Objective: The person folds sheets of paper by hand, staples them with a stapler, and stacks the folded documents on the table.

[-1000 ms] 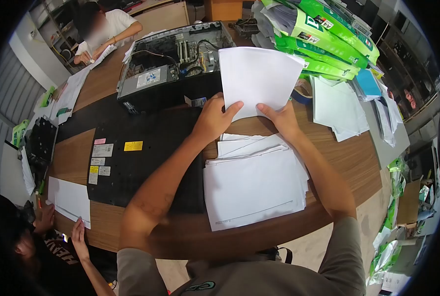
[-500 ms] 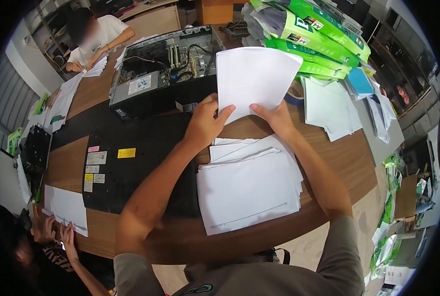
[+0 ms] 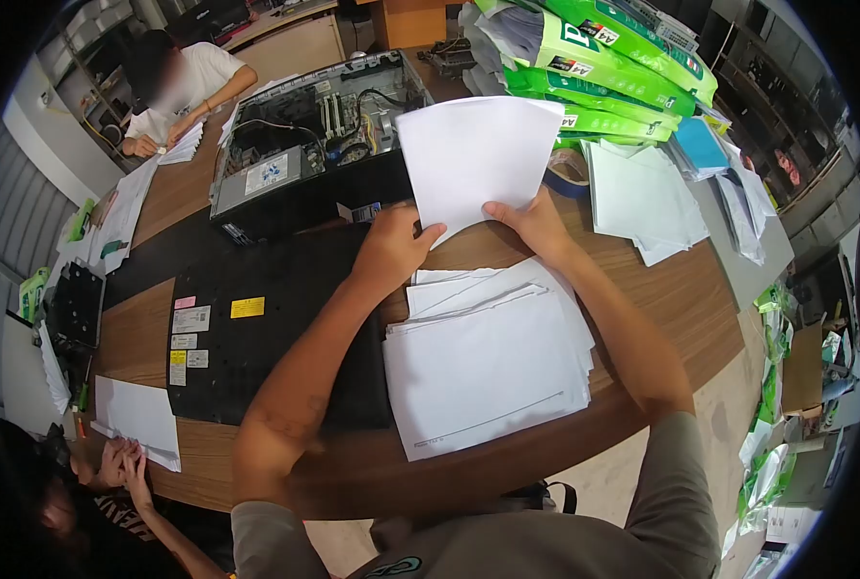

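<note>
A white stack of paper point(image 3: 483, 159) is held upright above the wooden table, its top edge curved. My left hand point(image 3: 391, 246) grips its lower left corner, thumb in front. At the lower right edge my right hand point(image 3: 536, 227) pinches the same sheets, thumb in front and fingers behind. Between my forearms lies a loose pile of white paper point(image 3: 488, 372), its sheets unevenly stacked, with a line of small print near the bottom edge. Left of that pile is a flat black panel point(image 3: 275, 338) with yellow, pink and white labels.
An opened computer case point(image 3: 324, 145) stands behind my left hand. Green paper packs point(image 3: 603, 77), a tape roll point(image 3: 567, 174) and more sheets point(image 3: 642, 198) are at the right. Two people handle paper, one at the far left point(image 3: 193, 87), one at the lower left point(image 3: 131, 473).
The held paper has shifted slightly left and tilted, with both my hands still on it. At the lower left, the other person's hands have come together on their paper.
</note>
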Demonstrator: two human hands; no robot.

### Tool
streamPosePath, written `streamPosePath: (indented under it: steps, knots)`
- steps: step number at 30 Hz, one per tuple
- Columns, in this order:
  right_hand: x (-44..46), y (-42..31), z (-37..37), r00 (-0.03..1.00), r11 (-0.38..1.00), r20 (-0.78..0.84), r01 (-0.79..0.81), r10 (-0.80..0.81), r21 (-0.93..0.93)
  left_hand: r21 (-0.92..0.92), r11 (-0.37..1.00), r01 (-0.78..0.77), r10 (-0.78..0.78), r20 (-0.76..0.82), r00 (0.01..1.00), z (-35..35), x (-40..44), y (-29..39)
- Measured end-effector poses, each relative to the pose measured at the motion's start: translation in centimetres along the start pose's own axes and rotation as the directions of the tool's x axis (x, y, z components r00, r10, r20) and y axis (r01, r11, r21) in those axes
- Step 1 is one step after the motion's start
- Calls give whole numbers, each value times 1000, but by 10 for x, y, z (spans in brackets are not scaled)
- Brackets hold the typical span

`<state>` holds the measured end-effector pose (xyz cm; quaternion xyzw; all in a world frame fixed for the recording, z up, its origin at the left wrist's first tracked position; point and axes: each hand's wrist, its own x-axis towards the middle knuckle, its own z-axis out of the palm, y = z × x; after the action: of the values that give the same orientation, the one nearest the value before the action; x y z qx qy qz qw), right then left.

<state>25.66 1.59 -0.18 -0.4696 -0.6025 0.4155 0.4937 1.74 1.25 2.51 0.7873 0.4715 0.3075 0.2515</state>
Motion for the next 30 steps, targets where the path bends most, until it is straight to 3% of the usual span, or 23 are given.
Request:
streamPosePath:
  steps: [2,6,10,12,15,17,18,20,23,25,26,27,29,30]
  knots:
    - [-1,-5,-2,999,999,-9,-49,49,-2,-2,998,-56,56,-46,997,0,-1,4]
    - [1,4,0,992,992,-122,28,-13,123,24,991,-132,133,-91,987,5,3,-5]
    - [1,10,-1,996,982,-88,5,12,187,-113,993,-14,17,30,999,0,1,-4]
    - [0,3,-1,994,990,-109,0,16,144,-154,988,26,-17,56,998,-2,2,0]
    - [-3,-6,-2,994,998,-106,18,-11,65,-164,986,-40,46,39,998,2,5,0]
    - [-4,-7,0,996,999,-88,37,-34,35,-446,893,-62,24,-91,996,11,8,-9]
    - [-5,-9,1,995,998,-73,68,-68,-9,-442,895,-61,28,-80,996,8,9,-7]
    - [-9,-11,5,994,995,-64,83,-86,-50,-639,766,-64,64,-23,998,0,7,-5]
    - [-9,-15,4,999,999,26,27,-27,-22,-575,817,46,22,112,993,-6,4,-1]
    - [-9,-25,7,1000,973,14,-20,24,-229,-572,820,17,37,83,996,-2,1,9]
    - [-10,-31,2,993,969,81,-61,82,-240,-567,823,32,19,85,996,1,1,7]
    - [-9,-31,1,994,970,76,-63,83,-237,-554,832,29,16,76,997,2,2,5]
    - [-3,-27,1,993,967,101,88,-66,-238,-527,849,23,9,58,998,4,2,2]
    - [-2,-33,0,994,997,80,76,-74,-22,-548,836,4,-8,-5,1000,6,3,-1]
